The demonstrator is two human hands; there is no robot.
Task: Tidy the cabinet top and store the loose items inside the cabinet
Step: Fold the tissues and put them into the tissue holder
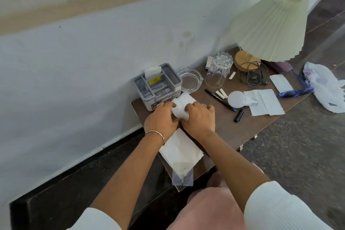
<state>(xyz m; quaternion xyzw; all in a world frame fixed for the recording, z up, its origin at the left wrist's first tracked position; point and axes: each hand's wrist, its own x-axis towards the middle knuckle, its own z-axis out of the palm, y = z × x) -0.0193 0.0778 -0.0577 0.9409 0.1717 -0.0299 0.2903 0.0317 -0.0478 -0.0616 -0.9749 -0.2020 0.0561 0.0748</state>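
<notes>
Tissue, white and folded into a small wad, sits between the person's two hands on the cabinet top, close to the corner where the wall-side edge meets the near end. The left hand has its grip closed on the wad's left side, with its fingers curled over the fold. The right hand is knuckles-up and clamps the right side, its fingertips bent down into the paper. I can't make out from here whether either thumb is tucked underneath.

A second tissue lies flat under both wrists along the near end. Beyond it, a clear plastic pouch with something small and metal in it hangs over the near front corner.

A grey organiser box stands in the wall-side corner, right behind the hands and just touching the wad. Next along that edge come a glass ashtray and an upturned tumbler.

A black pen lies in the middle with its cap apart from it near the front edge. Two white sticks lie beside the pen. A light bulb rests on a spread napkin.

At the far end a lamp leans over, its pleated shade tilted above a wooden base and a coiled cord. A crumpled plastic bag hangs off the far corner.
</notes>
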